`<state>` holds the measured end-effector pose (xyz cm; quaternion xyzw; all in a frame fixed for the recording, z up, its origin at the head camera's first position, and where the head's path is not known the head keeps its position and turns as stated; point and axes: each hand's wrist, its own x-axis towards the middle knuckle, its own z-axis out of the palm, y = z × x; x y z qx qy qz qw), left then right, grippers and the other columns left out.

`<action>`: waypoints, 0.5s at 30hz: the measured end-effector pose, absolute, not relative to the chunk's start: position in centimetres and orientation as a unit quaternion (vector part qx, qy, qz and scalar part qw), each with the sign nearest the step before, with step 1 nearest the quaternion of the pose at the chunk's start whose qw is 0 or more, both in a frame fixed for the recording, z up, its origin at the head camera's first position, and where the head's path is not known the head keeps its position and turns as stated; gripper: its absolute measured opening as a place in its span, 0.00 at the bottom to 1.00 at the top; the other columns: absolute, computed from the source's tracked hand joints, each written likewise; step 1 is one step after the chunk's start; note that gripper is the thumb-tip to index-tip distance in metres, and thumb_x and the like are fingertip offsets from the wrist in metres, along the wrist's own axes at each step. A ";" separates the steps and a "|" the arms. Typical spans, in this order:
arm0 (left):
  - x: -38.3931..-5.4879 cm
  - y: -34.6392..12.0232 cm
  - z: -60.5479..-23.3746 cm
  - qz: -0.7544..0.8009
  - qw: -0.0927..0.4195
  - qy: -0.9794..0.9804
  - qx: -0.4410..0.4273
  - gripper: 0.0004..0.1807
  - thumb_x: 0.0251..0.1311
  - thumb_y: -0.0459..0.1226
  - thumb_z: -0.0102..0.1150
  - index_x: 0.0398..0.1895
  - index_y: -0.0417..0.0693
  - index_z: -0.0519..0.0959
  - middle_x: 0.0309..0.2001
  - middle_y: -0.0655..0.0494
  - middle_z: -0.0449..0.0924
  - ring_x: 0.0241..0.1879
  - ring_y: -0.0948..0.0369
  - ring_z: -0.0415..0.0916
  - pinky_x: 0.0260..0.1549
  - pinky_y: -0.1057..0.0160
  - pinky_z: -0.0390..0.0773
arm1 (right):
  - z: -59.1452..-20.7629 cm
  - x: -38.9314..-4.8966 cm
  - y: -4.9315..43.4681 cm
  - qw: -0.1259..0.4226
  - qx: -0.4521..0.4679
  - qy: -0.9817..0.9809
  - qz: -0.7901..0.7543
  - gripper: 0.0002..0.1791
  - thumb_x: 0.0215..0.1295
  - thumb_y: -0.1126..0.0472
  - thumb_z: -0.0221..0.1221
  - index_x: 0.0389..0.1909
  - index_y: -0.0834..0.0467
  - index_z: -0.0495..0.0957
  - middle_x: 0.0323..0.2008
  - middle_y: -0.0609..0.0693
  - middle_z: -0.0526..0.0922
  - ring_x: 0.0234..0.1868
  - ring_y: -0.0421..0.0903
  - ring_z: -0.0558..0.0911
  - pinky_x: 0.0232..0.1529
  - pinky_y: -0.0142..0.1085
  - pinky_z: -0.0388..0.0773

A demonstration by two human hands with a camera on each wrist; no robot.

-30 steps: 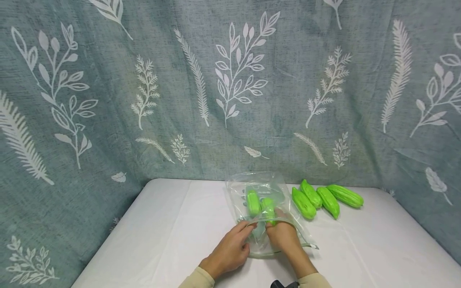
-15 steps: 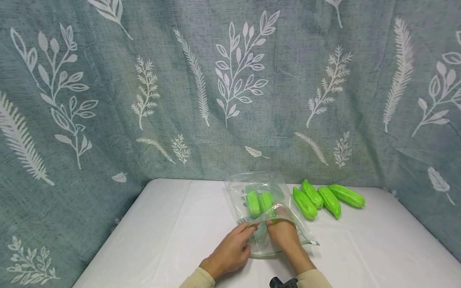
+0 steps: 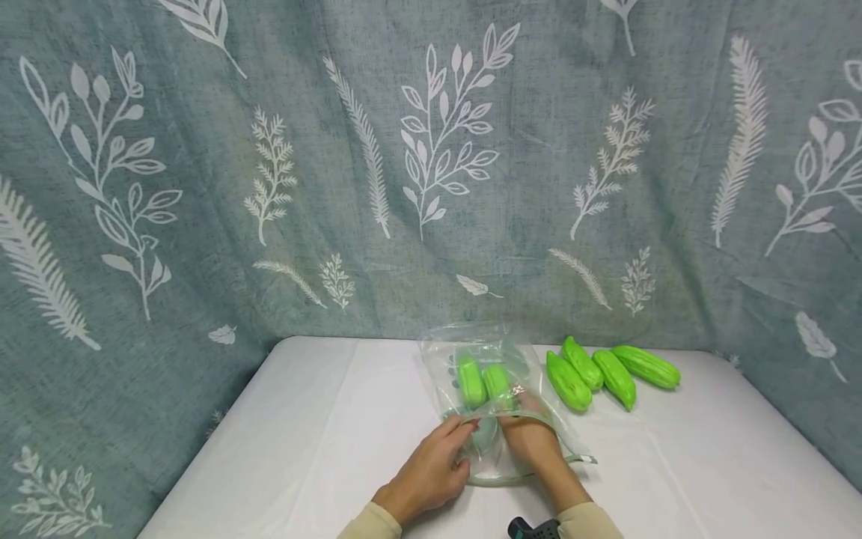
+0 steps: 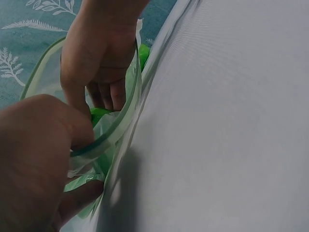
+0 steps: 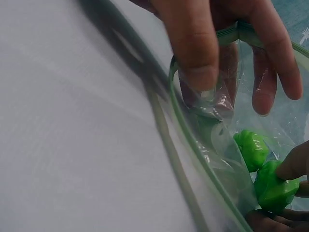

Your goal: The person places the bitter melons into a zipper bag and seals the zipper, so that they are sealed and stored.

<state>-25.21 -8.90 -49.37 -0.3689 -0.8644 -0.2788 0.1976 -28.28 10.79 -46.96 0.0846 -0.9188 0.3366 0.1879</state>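
Note:
A clear zip bag with a green rim lies on the table, its mouth toward me. Inside it, two bright green ridged gourds lie side by side: a left gourd and a right gourd. My right hand reaches through the mouth, thumb and fingers around the near end of the right gourd, as the right wrist view shows on that gourd. With my left hand I hold up the upper edge of the mouth; its thumb and fingers straddle the rim.
Several more green gourds lie together to the right of the bag, near the back of the white table. A teal curtain with white leaf prints hangs behind and along both sides.
Inside the bag, the right gourd has shifted slightly away from me and left, closer to the other gourd. Both hands stay nearly in place; the far gourds have not moved.

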 end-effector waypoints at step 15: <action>-25.3 -9.1 -49.5 -0.301 0.235 -0.855 -0.352 0.30 0.52 0.24 0.63 0.62 0.42 0.76 0.59 0.58 0.75 0.59 0.62 0.75 0.59 0.71 0.72 | -46.9 -26.8 10.4 0.202 0.064 -0.922 0.325 0.25 0.61 0.66 0.61 0.56 0.78 0.73 0.53 0.73 0.78 0.58 0.68 0.76 0.60 0.55 0.74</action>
